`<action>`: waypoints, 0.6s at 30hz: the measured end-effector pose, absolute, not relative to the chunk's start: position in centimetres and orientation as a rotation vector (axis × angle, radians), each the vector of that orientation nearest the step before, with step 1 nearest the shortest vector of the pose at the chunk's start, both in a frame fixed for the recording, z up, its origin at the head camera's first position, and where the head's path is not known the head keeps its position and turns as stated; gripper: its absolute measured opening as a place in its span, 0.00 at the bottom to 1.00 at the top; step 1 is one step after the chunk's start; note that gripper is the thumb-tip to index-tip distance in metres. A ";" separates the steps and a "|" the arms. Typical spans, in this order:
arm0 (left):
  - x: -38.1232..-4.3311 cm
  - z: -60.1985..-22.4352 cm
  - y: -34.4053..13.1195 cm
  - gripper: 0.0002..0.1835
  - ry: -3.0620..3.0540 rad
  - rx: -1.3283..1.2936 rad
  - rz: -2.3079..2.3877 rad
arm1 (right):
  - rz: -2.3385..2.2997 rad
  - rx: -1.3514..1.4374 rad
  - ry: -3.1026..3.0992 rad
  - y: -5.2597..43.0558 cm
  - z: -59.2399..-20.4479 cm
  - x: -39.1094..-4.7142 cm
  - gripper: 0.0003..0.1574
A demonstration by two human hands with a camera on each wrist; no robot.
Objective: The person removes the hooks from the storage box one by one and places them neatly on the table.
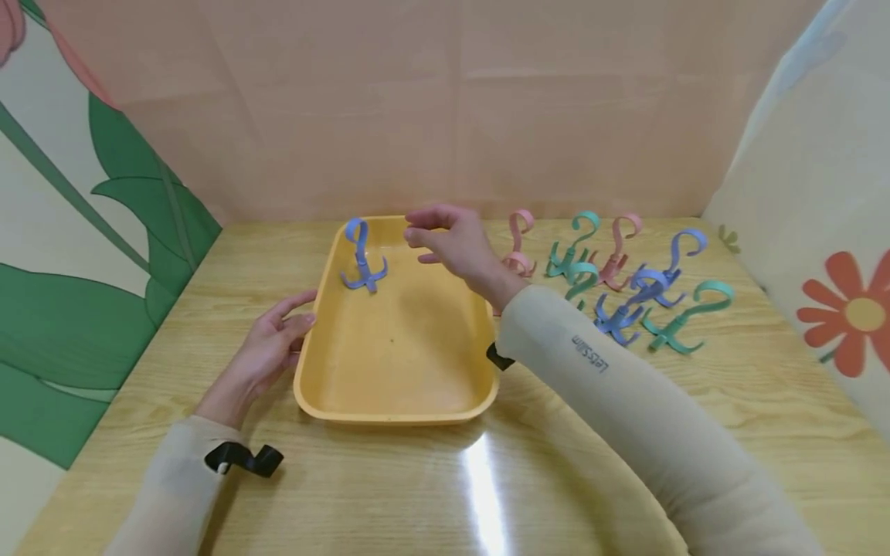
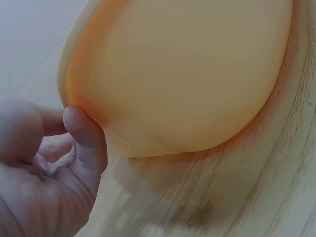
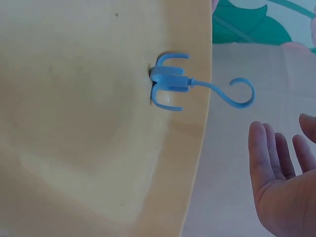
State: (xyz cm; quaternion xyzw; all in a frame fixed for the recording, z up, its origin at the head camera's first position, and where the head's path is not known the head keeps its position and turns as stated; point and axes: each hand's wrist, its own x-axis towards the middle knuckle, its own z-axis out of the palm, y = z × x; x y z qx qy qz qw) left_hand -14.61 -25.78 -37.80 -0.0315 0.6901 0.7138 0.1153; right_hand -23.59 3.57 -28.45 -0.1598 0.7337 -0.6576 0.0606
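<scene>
A blue rotating hook hanger point(image 1: 363, 266) with a curled top and several prongs stands inside the far left part of a yellow plastic tray point(image 1: 396, 421). My left hand point(image 1: 273, 340) grips the tray's left rim, thumb and fingers at the edge; the left wrist view shows the thumb point(image 2: 81, 126) against it. Over the tray's far right part hovers my right hand point(image 1: 452, 243), holding nothing. In the right wrist view its fingers point(image 3: 261, 153) are loosely extended, apart from the blue hanger point(image 3: 170, 80).
Right of the tray, several more hangers stand on the wooden table point(image 1: 389, 494): pink point(image 1: 615, 259), green point(image 1: 684, 320) and blue point(image 1: 622, 313). A pink sheet point(image 1: 334, 116) hangs behind the table. Printed panels flank both sides.
</scene>
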 end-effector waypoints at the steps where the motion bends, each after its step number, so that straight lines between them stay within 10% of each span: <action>1: -14.6 -37.8 -25.8 0.29 2.022 -0.095 2.091 | -1.992 -0.481 2.218 3.3 -28.6 -23.8 0.16; 18: -14.9 -38.0 -25.7 0.28 2.078 -0.092 2.053 | -1.993 -0.371 2.162 -0.4 -31.0 -27.2 0.16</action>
